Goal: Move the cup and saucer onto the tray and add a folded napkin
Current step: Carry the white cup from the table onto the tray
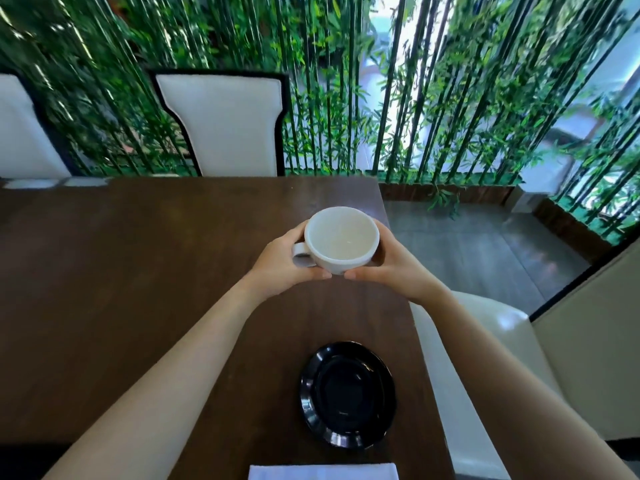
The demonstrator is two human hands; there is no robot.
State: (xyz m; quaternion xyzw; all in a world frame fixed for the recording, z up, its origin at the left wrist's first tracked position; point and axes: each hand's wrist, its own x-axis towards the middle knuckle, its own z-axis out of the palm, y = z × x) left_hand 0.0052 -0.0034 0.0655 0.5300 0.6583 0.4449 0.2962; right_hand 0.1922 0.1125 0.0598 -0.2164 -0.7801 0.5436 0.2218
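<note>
An empty white cup (341,239) is held above the dark wooden table (138,271), its handle pointing left. My left hand (284,263) cups its left side near the handle and my right hand (391,263) cups its right side, thumbs nearly meeting under the near wall. A glossy black saucer (347,394) lies bare on the table nearer to me, between my forearms. A white napkin (323,472) shows at the bottom edge, partly cut off. No tray is in view.
A white chair with black trim (225,123) stands at the table's far side, another (24,133) at far left. A white seat (485,341) sits beside the table's right edge. Bamboo plants (433,98) line the window behind.
</note>
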